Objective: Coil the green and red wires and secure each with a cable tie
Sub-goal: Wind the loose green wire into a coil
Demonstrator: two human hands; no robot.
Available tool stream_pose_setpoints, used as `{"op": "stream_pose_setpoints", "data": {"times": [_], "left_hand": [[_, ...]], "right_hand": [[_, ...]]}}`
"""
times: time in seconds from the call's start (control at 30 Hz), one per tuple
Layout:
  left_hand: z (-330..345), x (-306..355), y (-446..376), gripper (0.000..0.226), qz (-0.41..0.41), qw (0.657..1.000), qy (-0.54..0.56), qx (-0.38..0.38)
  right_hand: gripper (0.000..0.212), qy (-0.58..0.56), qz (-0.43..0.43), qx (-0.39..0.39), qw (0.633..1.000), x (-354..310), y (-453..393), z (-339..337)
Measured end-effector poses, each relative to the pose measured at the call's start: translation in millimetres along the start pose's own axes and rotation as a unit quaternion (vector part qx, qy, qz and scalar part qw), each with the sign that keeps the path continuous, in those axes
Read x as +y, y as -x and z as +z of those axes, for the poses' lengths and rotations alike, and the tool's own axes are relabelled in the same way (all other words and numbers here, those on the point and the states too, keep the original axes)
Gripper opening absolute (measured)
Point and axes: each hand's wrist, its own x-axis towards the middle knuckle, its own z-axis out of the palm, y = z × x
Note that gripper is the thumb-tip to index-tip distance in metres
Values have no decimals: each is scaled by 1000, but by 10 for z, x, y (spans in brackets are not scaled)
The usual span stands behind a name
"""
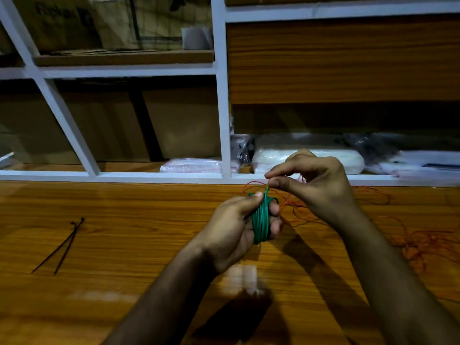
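Above the middle of the wooden table (pixel 124 245), my left hand (pixel 234 232) grips the green wire (pixel 261 217), which is wound in a tight coil around my fingers, thumb pressed on top of the loops. My right hand (pixel 316 185) sits just above and to the right of it, thumb and forefinger pinching the free end of the green wire where it rises off the coil; other fingers curled loosely. Both hands held off the tabletop, close together, joined by that short green strand. The red wire (pixel 410 242) lies loose and tangled on the table to the right, thin loops running behind and under my right hand and spreading toward the right edge; uncoiled. Two black cable ties (pixel 62 247) lie well apart on the left of the table, crossing near their heads, untouched. Behind the table a white-framed shelf (pixel 221 108) holds brown cardboard boxes (pixel 184 125) on the left and clear plastic bags (pixel 308 158) on the right, with a wood-grain panel (pixel 336 61) above them. A blurred pale patch shows on the table below my left wrist; cannot tell what it is.
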Motion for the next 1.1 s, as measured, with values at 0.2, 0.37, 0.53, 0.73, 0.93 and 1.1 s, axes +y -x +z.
{"op": "stream_pose_setpoints", "data": {"times": [0.2, 0.37, 0.53, 0.73, 0.93, 1.1], "left_hand": [[-25, 57, 14, 33, -32, 997, 56, -51], [-70, 119, 15, 32, -51, 991, 94, -76], [-176, 208, 23, 33, -56, 981, 156, -102], [-214, 232, 12, 46, -33, 978, 185, -96], [-317, 273, 4, 40, -5, 974, 211, -77], [-290, 262, 10, 37, 1, 962, 250, -106]], "right_hand": [[15, -65, 76, 46, 994, 125, 30, 121], [10, -133, 136, 57, 980, 120, 39, 278], [13, -176, 181, 22, 967, 119, 42, 391], [13, -263, 270, 2, 926, -55, 36, 418], [46, -282, 288, -64, 913, -149, 65, 502], [36, -121, 189, -9, 975, -199, 112, 666]]}}
